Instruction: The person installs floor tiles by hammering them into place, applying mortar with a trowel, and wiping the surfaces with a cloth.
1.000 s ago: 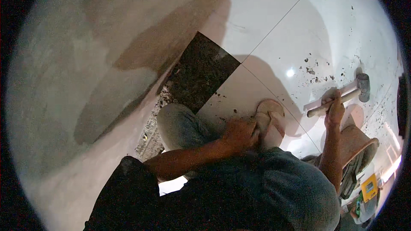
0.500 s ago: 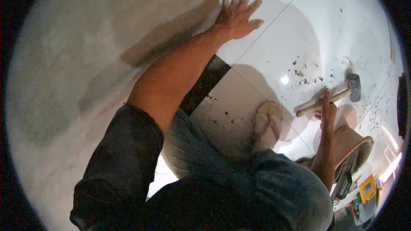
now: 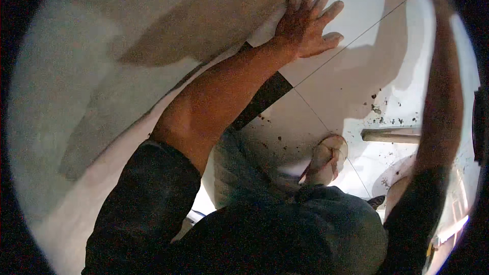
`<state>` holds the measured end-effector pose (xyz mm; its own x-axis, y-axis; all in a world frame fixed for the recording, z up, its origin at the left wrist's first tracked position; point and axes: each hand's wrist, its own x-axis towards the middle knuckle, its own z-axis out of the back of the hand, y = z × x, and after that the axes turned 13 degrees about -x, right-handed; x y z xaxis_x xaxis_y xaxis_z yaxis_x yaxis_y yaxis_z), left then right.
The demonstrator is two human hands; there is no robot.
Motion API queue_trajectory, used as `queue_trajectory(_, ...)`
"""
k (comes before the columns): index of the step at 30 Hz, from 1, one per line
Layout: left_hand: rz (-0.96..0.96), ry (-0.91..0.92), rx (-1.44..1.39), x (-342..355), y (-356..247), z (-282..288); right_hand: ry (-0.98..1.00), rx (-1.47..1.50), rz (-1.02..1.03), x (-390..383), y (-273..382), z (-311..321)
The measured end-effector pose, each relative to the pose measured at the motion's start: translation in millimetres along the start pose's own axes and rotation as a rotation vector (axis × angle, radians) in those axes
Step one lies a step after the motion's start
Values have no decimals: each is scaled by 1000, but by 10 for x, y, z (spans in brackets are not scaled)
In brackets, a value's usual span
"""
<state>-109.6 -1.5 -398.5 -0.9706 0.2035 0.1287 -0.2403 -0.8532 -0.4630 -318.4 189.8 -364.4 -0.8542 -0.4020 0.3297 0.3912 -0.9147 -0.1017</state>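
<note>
My left hand point(image 3: 307, 24) rests on a pale floor tile point(image 3: 364, 25) close to the wall, its fingers spread and nothing held. The tile's edge runs beside the thumb as a thin joint line. On the right, my bare forearm point(image 3: 442, 91) stretches up toward the far rim of the picture, where my right hand is lost from sight. Beneath that forearm lies a hammer, of which only the wooden handle point(image 3: 389, 135) shows; its head is covered by the arm.
A dark untiled gap point(image 3: 267, 99) sits under my left forearm, along the wall point(image 3: 66, 86). My sandalled foot point(image 3: 328, 158) stands on the tiles. Dark crumbs of debris point(image 3: 377, 109) are scattered to the right. Part of a bucket point(image 3: 398, 193) shows beside my right sleeve.
My right hand has let go of the hammer, which now lies on the floor, and the arm has swung up and forward. My left hand stays flat; the view has shifted.
</note>
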Motion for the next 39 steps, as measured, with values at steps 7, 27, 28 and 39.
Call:
queue_trajectory(7,83,21,-170,-63,9,122,125,103,143,-736,1192,17)
queue_trajectory(27,120,417,18,-1016,-1219,-194,355,-75,-237,-1190,-784,7)
queue_trajectory(28,56,372,-29,-847,-1252,-247,410,-136,-284,-1110,-978,-40)
queue_trajectory(39,91,219,43,2025,-826,-602,370,-186,-1105,-612,-2231,-452)
